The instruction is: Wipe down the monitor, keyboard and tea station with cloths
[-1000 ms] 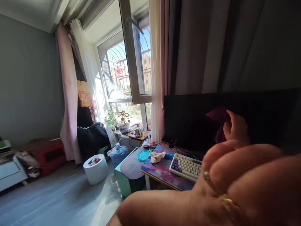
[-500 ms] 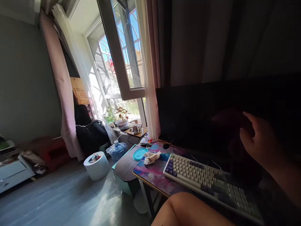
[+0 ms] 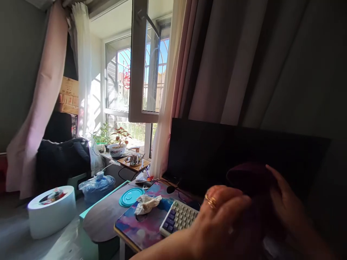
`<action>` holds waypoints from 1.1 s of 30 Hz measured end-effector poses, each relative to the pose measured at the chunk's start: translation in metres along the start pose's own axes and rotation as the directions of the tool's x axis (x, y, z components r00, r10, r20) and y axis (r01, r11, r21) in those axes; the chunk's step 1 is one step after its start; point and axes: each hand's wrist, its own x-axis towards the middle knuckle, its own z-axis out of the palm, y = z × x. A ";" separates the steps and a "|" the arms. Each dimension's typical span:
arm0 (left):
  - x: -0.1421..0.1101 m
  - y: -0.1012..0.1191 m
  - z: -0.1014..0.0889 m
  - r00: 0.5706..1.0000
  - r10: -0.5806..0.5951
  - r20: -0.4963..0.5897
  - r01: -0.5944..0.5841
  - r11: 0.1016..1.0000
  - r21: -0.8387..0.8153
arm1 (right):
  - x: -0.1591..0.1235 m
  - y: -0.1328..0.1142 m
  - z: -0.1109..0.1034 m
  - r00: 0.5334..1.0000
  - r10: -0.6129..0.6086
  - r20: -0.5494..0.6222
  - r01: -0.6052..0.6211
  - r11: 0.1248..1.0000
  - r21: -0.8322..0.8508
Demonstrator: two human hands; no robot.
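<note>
In front of the dark monitor [image 3: 211, 151] I hold a dark red cloth [image 3: 248, 175] between both hands. My right hand [image 3: 284, 202] curls its fingers round the cloth's right side. My left hand [image 3: 219, 213], with gold rings on one finger, reaches in from below, its fingers pressed together against the cloth's lower left. Below my left hand a white and purple keyboard [image 3: 177, 216] lies on a colourful desk mat [image 3: 138, 225]. The lower part of the cloth is lost in shadow.
A crumpled tissue [image 3: 146, 203] and a teal lid [image 3: 132, 196] lie at the desk's left end. On the floor to the left stand a white round bin [image 3: 51, 213], a water jug [image 3: 97, 184] and a black bag [image 3: 62, 155]. Potted plants [image 3: 118, 139] sit by the window.
My view has swung and come closer to the desk. My left hand has come back in and met the cloth. My right hand has dropped lower in front of the monitor.
</note>
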 end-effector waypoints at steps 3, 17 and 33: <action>0.007 -0.042 -0.013 0.961 -0.153 -0.231 0.084 0.955 -0.285 | -0.004 -0.006 0.004 0.985 0.169 0.044 -0.172 0.981 0.084; -0.003 -0.075 -0.001 0.860 -0.472 0.194 0.348 0.265 -0.899 | -0.034 -0.106 0.045 0.799 0.290 0.526 -0.565 0.660 0.495; 0.009 0.034 -0.123 0.954 0.200 0.224 -0.287 0.828 0.482 | -0.146 -0.130 0.080 0.727 0.243 0.643 -0.673 0.438 0.596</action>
